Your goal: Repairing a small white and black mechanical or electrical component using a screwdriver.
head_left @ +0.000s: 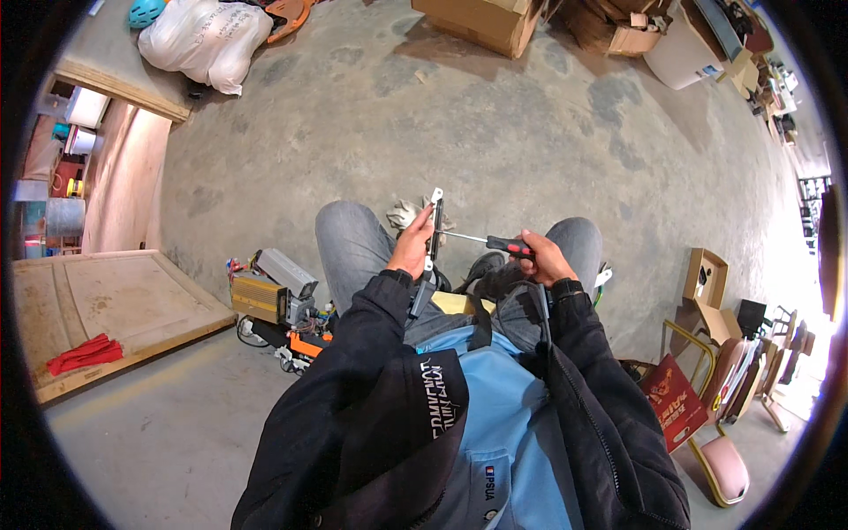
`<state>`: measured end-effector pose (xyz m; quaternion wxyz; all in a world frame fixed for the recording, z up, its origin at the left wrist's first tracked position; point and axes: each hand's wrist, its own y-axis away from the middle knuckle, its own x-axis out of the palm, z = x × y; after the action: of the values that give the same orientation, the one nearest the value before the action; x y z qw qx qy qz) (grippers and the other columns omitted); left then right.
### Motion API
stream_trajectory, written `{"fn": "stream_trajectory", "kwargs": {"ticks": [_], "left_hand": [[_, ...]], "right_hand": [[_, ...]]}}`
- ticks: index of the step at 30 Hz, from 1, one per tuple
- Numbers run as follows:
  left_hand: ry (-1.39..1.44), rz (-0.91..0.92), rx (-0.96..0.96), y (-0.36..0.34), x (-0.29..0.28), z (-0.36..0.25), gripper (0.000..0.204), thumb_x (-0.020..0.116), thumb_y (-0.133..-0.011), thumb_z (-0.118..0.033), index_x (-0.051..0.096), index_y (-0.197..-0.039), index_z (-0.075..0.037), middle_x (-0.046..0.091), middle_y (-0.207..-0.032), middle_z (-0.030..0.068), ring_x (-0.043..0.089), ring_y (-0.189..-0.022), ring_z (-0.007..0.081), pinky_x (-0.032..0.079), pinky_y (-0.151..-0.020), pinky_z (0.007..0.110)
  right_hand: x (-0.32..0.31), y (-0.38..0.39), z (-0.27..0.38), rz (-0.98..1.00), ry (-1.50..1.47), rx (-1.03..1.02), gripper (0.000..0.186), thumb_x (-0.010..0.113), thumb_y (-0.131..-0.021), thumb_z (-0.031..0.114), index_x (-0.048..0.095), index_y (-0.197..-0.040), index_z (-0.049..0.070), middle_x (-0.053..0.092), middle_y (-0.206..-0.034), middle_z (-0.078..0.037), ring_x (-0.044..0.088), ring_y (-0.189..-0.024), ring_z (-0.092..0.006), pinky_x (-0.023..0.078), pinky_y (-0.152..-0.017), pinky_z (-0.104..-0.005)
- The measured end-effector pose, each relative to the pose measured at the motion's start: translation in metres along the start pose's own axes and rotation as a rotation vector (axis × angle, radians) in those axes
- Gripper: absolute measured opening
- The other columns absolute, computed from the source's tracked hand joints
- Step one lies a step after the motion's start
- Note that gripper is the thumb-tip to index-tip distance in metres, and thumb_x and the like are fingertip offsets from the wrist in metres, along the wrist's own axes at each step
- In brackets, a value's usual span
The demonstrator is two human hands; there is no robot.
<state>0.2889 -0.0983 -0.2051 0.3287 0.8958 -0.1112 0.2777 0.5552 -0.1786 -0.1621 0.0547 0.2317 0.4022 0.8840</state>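
Observation:
My left hand (412,240) is closed around a narrow black metal bar with white end tabs (437,194), held upright between my knees. My right hand (542,258) grips a screwdriver (507,248) by its black and red handle; its shaft points left, with the tip at the bar. Pale gloves (402,215) lie on the floor beyond the bar, partly hidden. A yellow object (450,302) shows between my thighs.
At left are electronic parts (260,302) and a wooden panel (132,278) with red gloves (84,354). At right are an open carton (705,267) and stacked chairs (733,380). A white bag (199,44) and cardboard boxes (477,19) lie farther off on the concrete floor.

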Motion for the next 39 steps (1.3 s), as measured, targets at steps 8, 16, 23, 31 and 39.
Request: {"fn": "stream_trajectory", "kwargs": {"ticks": [8, 16, 23, 31, 39], "left_hand": [[-0.106, 0.04, 0.052, -0.023, -0.014, 0.005, 0.041, 0.034, -0.098, -0.005, 0.034, -0.139, -0.004, 0.053, -0.121, 0.008, 0.057, -0.101, 0.016, 0.05, -0.088, 0.03], [-0.1, -0.018, 0.014, -0.027, -0.038, 0.042, 0.047, 0.041, -0.097, -0.011, 0.03, -0.139, 0.004, 0.034, -0.144, 0.0117, 0.031, -0.133, 0.0185, 0.024, -0.109, 0.029], [-0.109, 0.008, 0.017, -0.02, -0.034, 0.034, 0.044, 0.045, -0.095, -0.008, 0.037, -0.137, 0.003, 0.049, -0.128, 0.0056, 0.046, -0.113, 0.0112, 0.033, -0.098, 0.023], [-0.164, -0.012, -0.023, -0.029, -0.035, 0.03, 0.043, 0.046, -0.094, -0.006, 0.04, -0.136, -0.001, 0.051, -0.127, 0.005, 0.047, -0.111, 0.0111, 0.035, -0.095, 0.022], [-0.175, -0.01, 0.013, -0.031, -0.046, 0.04, 0.044, 0.047, -0.093, -0.005, 0.041, -0.136, -0.001, 0.051, -0.127, 0.0056, 0.047, -0.112, 0.0115, 0.034, -0.096, 0.023]], "right_hand": [[-0.005, -0.014, 0.002, 0.018, 0.033, -0.188, 0.017, 0.06, -0.087, 0.013, 0.051, -0.1, 0.006, 0.058, -0.089, -0.004, 0.05, -0.066, -0.0106, 0.041, -0.058, -0.0237], [-0.004, -0.008, -0.022, -0.076, 0.18, -0.085, 0.05, 0.039, -0.095, 0.051, 0.059, -0.093, 0.006, 0.054, -0.063, -0.005, 0.045, -0.045, -0.0121, 0.036, -0.043, -0.0252], [-0.018, -0.029, -0.031, -0.109, 0.051, -0.119, 0.018, 0.051, -0.093, 0.018, 0.053, -0.103, 0.003, 0.057, -0.086, -0.007, 0.051, -0.063, -0.0141, 0.042, -0.054, -0.0258], [-0.016, -0.035, -0.02, 0.018, -0.105, -0.18, 0.024, 0.05, -0.095, 0.027, 0.049, -0.101, 0.004, 0.06, -0.079, -0.011, 0.051, -0.059, -0.016, 0.042, -0.054, -0.028], [-0.015, -0.032, -0.021, 0.006, -0.033, -0.11, 0.024, 0.046, -0.096, 0.026, 0.049, -0.101, 0.002, 0.06, -0.078, -0.011, 0.048, -0.055, -0.0142, 0.04, -0.048, -0.0269]]}}
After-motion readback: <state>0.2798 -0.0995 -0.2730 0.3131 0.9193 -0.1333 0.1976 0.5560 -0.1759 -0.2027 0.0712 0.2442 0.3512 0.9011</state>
